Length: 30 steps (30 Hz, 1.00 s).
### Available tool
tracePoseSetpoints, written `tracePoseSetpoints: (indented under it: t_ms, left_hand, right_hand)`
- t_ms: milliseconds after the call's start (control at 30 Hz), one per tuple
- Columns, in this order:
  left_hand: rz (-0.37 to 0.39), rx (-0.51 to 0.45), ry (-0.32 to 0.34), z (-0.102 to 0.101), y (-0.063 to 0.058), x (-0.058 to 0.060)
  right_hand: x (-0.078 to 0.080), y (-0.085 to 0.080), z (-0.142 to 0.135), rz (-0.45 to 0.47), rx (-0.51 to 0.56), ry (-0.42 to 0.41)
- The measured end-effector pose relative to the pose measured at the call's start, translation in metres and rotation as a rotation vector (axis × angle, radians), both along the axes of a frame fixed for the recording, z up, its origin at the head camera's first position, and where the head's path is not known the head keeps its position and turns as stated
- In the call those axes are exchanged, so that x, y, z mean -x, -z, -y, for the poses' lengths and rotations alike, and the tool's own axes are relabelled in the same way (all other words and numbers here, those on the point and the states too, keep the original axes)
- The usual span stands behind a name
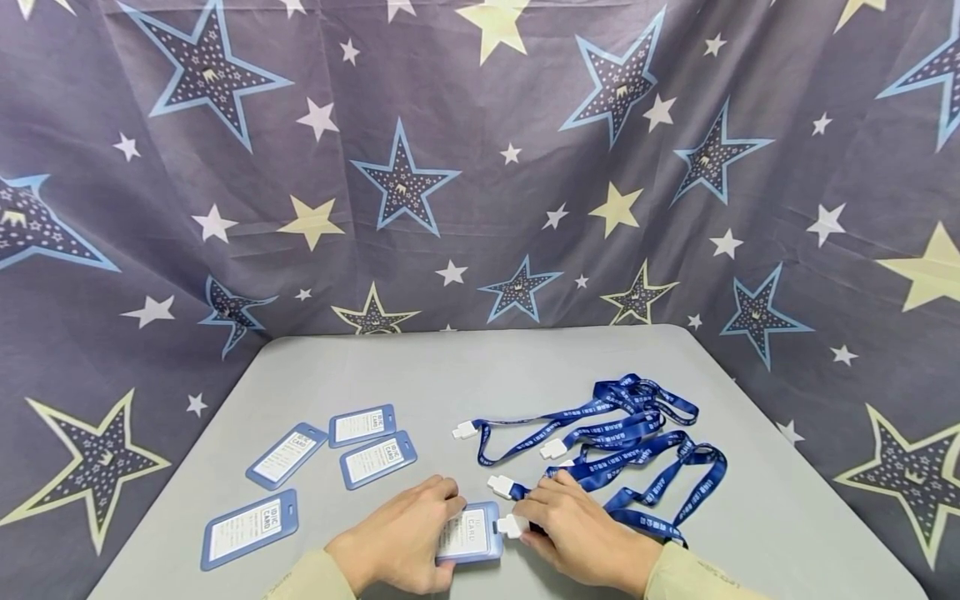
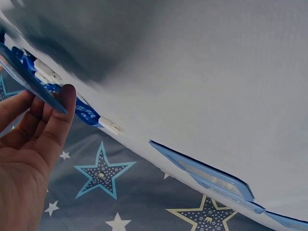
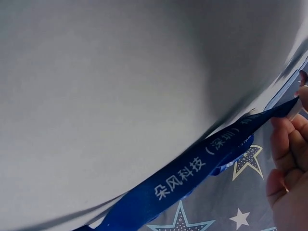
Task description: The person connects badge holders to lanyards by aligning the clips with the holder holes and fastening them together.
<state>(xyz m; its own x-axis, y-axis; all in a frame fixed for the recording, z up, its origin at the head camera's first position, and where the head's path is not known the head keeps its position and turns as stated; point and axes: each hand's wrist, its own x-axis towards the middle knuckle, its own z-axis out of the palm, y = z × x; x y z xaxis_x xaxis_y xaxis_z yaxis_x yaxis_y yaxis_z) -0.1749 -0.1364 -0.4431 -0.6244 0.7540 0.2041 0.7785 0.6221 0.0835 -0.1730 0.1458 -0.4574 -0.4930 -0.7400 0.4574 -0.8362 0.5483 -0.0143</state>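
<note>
My left hand point(image 1: 408, 533) grips a blue ID card holder point(image 1: 468, 535) by its left side, thumb at the near edge. In the left wrist view the same card holder point(image 2: 36, 86) is pinched between the fingertips and seen nearly edge-on. My right hand point(image 1: 581, 529) pinches a blue lanyard close behind its white clip point(image 1: 513, 525). That clip points left, right at the slotted end of the card holder. From the right wrist view, the held lanyard point(image 3: 183, 175) trails away from the fingers with white printed characters along it.
Several more blue card holders, such as one at the near left point(image 1: 250, 529) and one farther back point(image 1: 362, 425), lie flat on the grey table point(image 1: 420, 367). Other blue lanyards point(image 1: 630, 429) with white clips spread loosely at the right. A star-patterned curtain point(image 1: 465, 275) hangs behind.
</note>
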Motion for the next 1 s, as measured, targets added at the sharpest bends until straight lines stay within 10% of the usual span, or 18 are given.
tracePoseSetpoints:
  t_ms: [1000]
  left_hand:
    - [0.016,-0.004,-0.010,-0.0041,-0.0029,-0.0012]
  right_hand:
    - [-0.0014,-0.0009,0.0028,-0.062,0.033,-0.020]
